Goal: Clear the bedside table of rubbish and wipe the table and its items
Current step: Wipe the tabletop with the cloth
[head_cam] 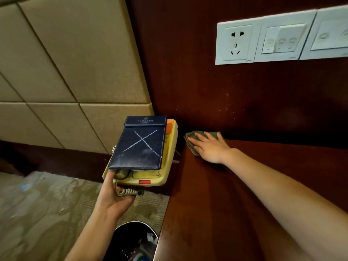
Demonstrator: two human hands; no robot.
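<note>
Wiping the bench (226, 194) at its back left corner: right hand (211, 148) presses the cloth (193, 150) with fingers (199, 138) flat, left hand (114, 200) grips the phone (170, 153) and notepad folder (141, 146) clear of the left edge; advise overlapping strokes toward the front edge.
</note>
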